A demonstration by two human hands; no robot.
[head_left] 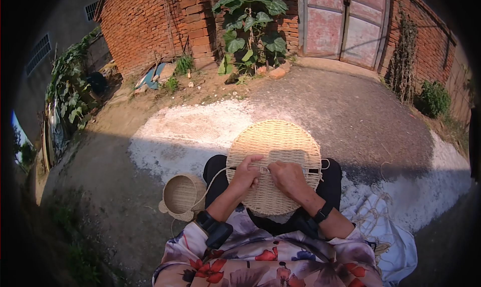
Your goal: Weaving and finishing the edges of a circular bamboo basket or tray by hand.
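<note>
Across my lap lies a round, flat woven piece point(274, 136) of pale straw-coloured cord, its upper part in sunlight. My left hand point(244, 175) rests over its middle, the fingers curled on a cord point(214, 179) that trails off to the left. Close beside it, my right hand point(287, 177) is closed, thumb and fingers pinched at the same cord where a small loop shows between the hands. A short cord loop point(325, 164) sticks out at the disc's right edge. My palms hide part of the weave.
A small round woven basket point(184, 195) stands on the ground to my left. At my right, a white sack point(388, 237) lies with loose cord strands point(370, 214) on it. Farther off are a leafy plant point(250, 29), a brick wall point(145, 31) and a faded red double door point(345, 24).
</note>
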